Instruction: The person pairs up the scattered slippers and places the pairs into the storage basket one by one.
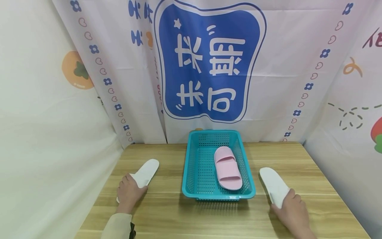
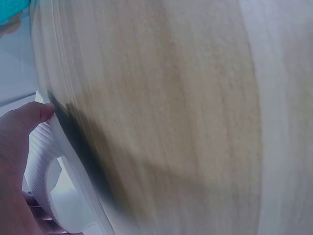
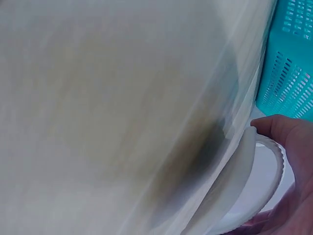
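Left hand (image 1: 129, 192) grip: thumb and fingers pinched on the heel end of the left white slipper (image 1: 145, 174), which lies flat on the tabletop (image 1: 191, 215), toe pointing away. Right hand (image 1: 292, 209) grip: same hold on the heel end of the right white slipper (image 1: 273, 186), also flat, toe away. Wrist views confirm a thumb over each slipper's edge, fingers under. Teal basket (image 1: 191, 191) sits between the two slippers, apart from both. Pink slide sandal (image 1: 227, 167) lies inside it, right half. Printed cloth backdrop (image 1: 209, 63) behind.
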A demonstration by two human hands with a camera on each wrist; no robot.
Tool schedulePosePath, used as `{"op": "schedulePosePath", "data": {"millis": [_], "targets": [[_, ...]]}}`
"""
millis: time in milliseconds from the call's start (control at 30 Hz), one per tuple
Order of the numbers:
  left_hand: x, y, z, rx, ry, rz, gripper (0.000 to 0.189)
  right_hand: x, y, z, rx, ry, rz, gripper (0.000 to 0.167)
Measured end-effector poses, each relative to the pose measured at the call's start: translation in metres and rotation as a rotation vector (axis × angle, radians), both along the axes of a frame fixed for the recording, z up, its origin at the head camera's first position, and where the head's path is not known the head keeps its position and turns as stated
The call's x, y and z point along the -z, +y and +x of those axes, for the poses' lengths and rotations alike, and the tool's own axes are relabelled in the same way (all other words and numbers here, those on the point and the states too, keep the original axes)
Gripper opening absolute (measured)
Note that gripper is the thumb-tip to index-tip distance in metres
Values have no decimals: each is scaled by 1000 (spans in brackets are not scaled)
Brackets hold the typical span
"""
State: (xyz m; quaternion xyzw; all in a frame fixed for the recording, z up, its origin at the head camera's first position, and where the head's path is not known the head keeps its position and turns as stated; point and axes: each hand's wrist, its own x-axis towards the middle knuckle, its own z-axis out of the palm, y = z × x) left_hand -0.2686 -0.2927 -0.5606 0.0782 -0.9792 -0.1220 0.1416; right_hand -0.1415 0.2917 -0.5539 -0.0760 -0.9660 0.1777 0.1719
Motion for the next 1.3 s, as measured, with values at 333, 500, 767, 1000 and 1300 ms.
{"op": "schedulePosePath", "data": {"millis": [333, 500, 767, 1000, 1300], "targets": [[-6, 1, -2, 27, 19, -6, 95, -6, 10, -6, -14, 149, 49, 77], [-11, 4, 0, 43, 44, -18, 98, -13, 15, -8, -5, 193, 53, 78], [-17, 5, 2, 87, 111, -11, 97, -20, 24, -12, 5, 198, 59, 87], [-20, 7, -2, 102, 122, 2, 104, -28, 28, -15, -21, 211, 61, 92], [-24, 11, -5, 139, 186, 5, 108, -35, 32, -20, -54, 262, 90, 95]]}}
